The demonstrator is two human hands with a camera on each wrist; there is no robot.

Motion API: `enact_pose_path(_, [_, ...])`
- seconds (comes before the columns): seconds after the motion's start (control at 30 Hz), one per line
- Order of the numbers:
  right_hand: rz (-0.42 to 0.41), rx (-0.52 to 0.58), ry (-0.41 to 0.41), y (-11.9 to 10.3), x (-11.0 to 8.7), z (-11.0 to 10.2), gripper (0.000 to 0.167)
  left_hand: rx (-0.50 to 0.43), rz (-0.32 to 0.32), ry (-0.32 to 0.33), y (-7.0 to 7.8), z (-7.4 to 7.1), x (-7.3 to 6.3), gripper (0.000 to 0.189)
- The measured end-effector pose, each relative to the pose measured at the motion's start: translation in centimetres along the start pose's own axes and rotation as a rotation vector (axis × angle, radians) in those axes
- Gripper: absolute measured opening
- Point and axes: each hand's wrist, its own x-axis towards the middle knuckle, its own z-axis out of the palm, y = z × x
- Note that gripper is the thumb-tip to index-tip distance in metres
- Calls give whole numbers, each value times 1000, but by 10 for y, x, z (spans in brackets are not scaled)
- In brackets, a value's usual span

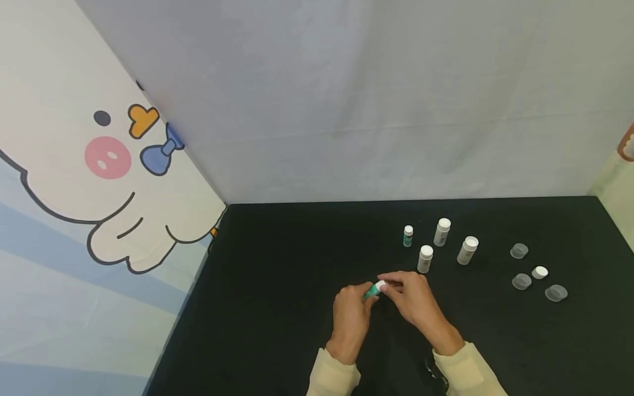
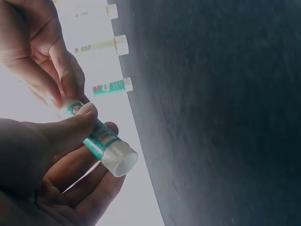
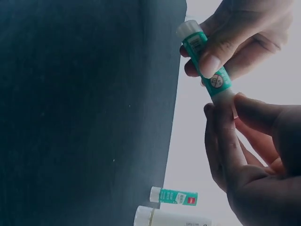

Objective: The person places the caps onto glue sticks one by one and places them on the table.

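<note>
- From the head camera, I am seeing the glue stick (image 1: 372, 291) being held in both hands over the dark surface (image 1: 277, 258), roughly midway between its left and right edges and well in from the far edge.
- My left hand (image 1: 350, 313) is gripping the green body, its thumb (image 2: 70, 129) lying across one side and its fingers (image 2: 96, 190) curling behind.
- My right hand (image 1: 413, 297) is pinching the white end between thumb and fingers (image 3: 228, 141); the stick's other white end is pointing away from that hand.
- The stick is slanting, with its white right-hand end sitting nearer the far edge.
- A second stick (image 1: 408, 237) is standing upright between my hands and the far edge.
- Three white bottles are standing beside it: one (image 1: 442, 233) nearest the far edge, one (image 1: 467, 252) further toward the right edge, one (image 1: 424, 260) just beyond my right hand.
- Toward the right edge, three clear cups (image 1: 519, 251) (image 1: 522, 282) (image 1: 556, 293) are resting around a small white cap (image 1: 540, 273).
- A pale sheet (image 1: 371, 137) is hanging along the far edge.
</note>
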Motion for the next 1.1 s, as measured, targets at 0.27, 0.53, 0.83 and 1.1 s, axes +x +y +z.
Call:
enact_pose_path(0.27, [-11,40,12,-7,8,17,23,-5,-77,29,-9,-3,0,13])
enact_pose_path(0.53, [-29,52,19,-15,20,31,24,-3,-132,59,-19,-7,2,14])
enact_pose_path(0.83, [-18,82,-6,-20,35,50,25,-55,-179,44,-33,-15,6,14])
enact_pose_path(1.1, [-27,79,21,-20,52,65,26,-49,-164,70,-44,-17,10,24])
